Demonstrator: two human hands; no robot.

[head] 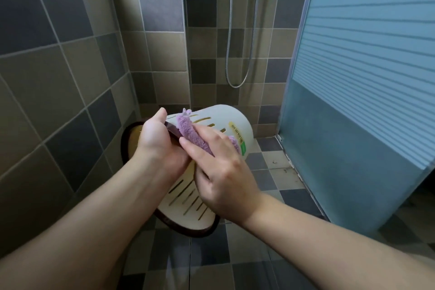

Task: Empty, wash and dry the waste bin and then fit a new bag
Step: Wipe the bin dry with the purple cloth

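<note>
Waste bin drying, head view. I hold the white slotted waste bin (219, 120) in the air on its side above the tiled floor (266, 167), its dark-rimmed mouth toward the near left and its base toward the far right. My left hand (157, 139) grips the rim, fingers curled around its edge. My right hand (223, 176) presses a purple cloth (190, 132) against the bin's outer wall, fingers straight and together on the cloth. A shower hose (240, 77) hangs at the far wall; a frosted glass door (364, 77) stands right.
</note>
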